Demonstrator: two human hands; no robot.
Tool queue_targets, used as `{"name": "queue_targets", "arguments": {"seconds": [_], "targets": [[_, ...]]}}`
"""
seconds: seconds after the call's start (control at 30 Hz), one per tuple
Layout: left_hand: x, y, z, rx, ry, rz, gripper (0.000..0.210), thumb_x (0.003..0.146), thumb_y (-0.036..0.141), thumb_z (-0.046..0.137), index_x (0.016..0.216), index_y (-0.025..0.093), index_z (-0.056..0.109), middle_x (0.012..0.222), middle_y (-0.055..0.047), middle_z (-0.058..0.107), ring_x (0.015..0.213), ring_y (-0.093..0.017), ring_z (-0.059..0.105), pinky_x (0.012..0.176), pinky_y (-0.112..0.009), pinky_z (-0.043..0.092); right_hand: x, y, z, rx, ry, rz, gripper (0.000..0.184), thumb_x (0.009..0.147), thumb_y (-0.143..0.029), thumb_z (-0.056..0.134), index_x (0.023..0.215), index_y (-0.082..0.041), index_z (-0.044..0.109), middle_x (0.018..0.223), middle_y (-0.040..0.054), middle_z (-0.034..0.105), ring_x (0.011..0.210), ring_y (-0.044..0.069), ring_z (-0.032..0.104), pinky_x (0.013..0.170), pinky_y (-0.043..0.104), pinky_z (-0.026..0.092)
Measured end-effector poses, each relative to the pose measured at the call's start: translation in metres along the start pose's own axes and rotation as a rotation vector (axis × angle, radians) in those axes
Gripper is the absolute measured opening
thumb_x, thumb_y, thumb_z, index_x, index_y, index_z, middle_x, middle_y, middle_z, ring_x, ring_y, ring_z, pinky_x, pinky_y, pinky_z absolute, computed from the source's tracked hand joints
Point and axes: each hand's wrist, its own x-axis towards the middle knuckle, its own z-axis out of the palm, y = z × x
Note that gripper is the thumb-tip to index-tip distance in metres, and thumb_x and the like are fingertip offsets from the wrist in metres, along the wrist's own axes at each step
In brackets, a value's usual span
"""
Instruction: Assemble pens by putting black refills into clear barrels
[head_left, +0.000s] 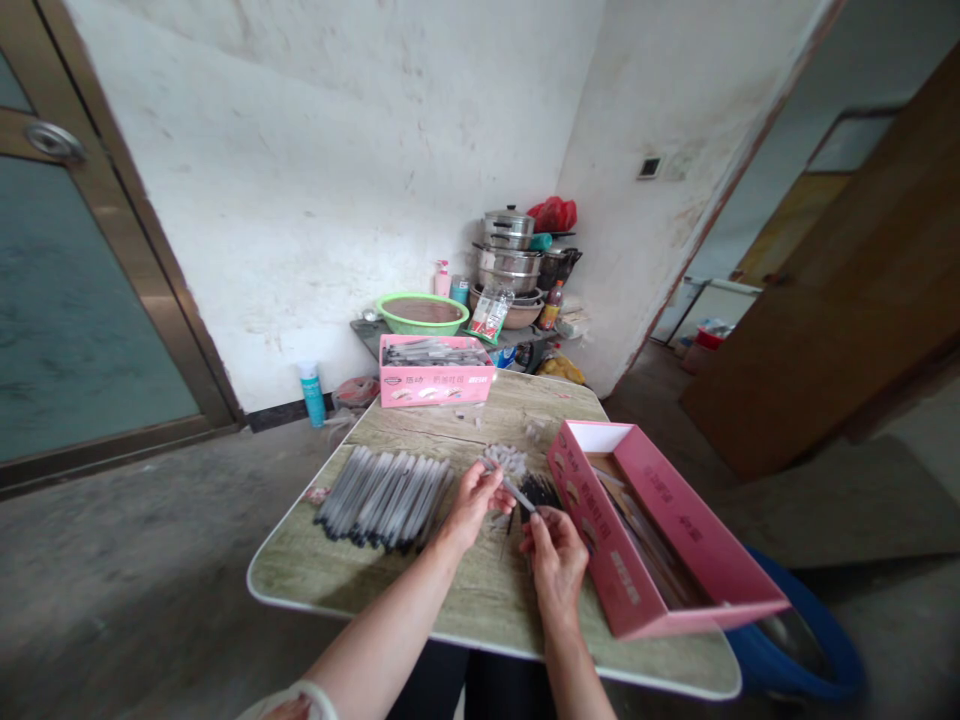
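Leftmost on the table, beyond and to the left of the left hand [472, 502], a row of slim, translucent grey plastic pen barrels [386, 490] lies side by side, black ends toward the person. Farther ahead of that hand stands a pink printed cardboard box [435, 390], filled with similar slim, greyish pieces; behind it, a round light-green plastic basin [421, 326] looks brownish inside. The left hand pinches the far end of a single translucent grey tube [519, 494] between thumb and fingers, and the right hand [558, 555] pinches its near end, so the tube slants between them above the tabletop. Just beyond the left hand lies a heap of small whitish plastic pieces [507, 459]; just beyond the right, a pile of thin black pieces [541, 488]. Close to the right hand's right side is a long, open pink cardboard box [679, 490], with blurred, pale slim pieces low inside.

Bare wood-grain tabletop [352, 580] spreads left of the left forearm to the white-edged rim. Room is tight between right hand and long box, whose far-right corner appears to overhang the table edge, above a blue plastic tub [840, 665].
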Motion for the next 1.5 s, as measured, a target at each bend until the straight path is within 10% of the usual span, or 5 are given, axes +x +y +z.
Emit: {"name": "queue_targets", "arguments": {"seconds": [0.17, 0.73, 0.97, 1.17, 1.5], "targets": [[0.001, -0.001, -0.001, 0.001, -0.003, -0.011, 0.04, 0.077, 0.048, 0.067, 0.098, 0.019, 0.051, 0.065, 0.0, 0.065, 0.055, -0.016, 0.064, 0.05, -0.024, 0.049, -0.001, -0.003, 0.0, -0.091, 0.001, -0.001, 0.042, 0.09, -0.05, 0.051, 0.069, -0.015, 0.061, 0.051, -0.0012, 0.058, 0.041, 0.012, 0.05, 0.041, 0.022, 0.038], [0.001, -0.002, -0.002, -0.002, 0.007, 0.001, 0.034, 0.079, 0.046, 0.066, 0.096, 0.02, 0.051, 0.065, 0.002, 0.065, 0.055, -0.015, 0.064, 0.05, -0.023, 0.05, -0.002, -0.005, 0.0, -0.093, -0.003, -0.035, 0.038, 0.086, -0.049, 0.057, 0.099, -0.014, 0.063, 0.064, 0.0007, 0.064, 0.045, 0.013, 0.055, 0.044, 0.023, 0.042], [0.001, -0.001, -0.001, 0.006, 0.004, -0.015, 0.04, 0.076, 0.05, 0.068, 0.097, 0.02, 0.051, 0.064, 0.002, 0.064, 0.056, -0.016, 0.065, 0.05, -0.025, 0.049, -0.002, -0.005, 0.0, -0.147, -0.036, -0.045, 0.041, 0.091, -0.05, 0.049, 0.066, -0.018, 0.056, 0.051, -0.002, 0.056, 0.041, 0.012, 0.05, 0.042, 0.022, 0.038], [0.001, -0.001, -0.001, 0.017, 0.018, -0.017, 0.04, 0.076, 0.05, 0.067, 0.097, 0.02, 0.051, 0.064, 0.002, 0.065, 0.055, -0.016, 0.064, 0.05, -0.024, 0.049, -0.003, -0.009, 0.0, -0.113, -0.02, -0.044, 0.036, 0.087, -0.05, 0.056, 0.092, -0.015, 0.062, 0.061, -0.0007, 0.062, 0.044, 0.013, 0.054, 0.042, 0.022, 0.041], [-0.002, 0.002, 0.002, 0.034, -0.022, -0.042, 0.043, 0.074, 0.054, 0.068, 0.095, 0.021, 0.05, 0.065, 0.002, 0.065, 0.055, -0.016, 0.064, 0.05, -0.024, 0.048, -0.004, -0.009, 0.001, -0.134, -0.033, -0.019, 0.046, 0.093, -0.053, 0.045, 0.063, -0.019, 0.053, 0.048, -0.0036, 0.052, 0.039, 0.011, 0.046, 0.041, 0.022, 0.035]]}}
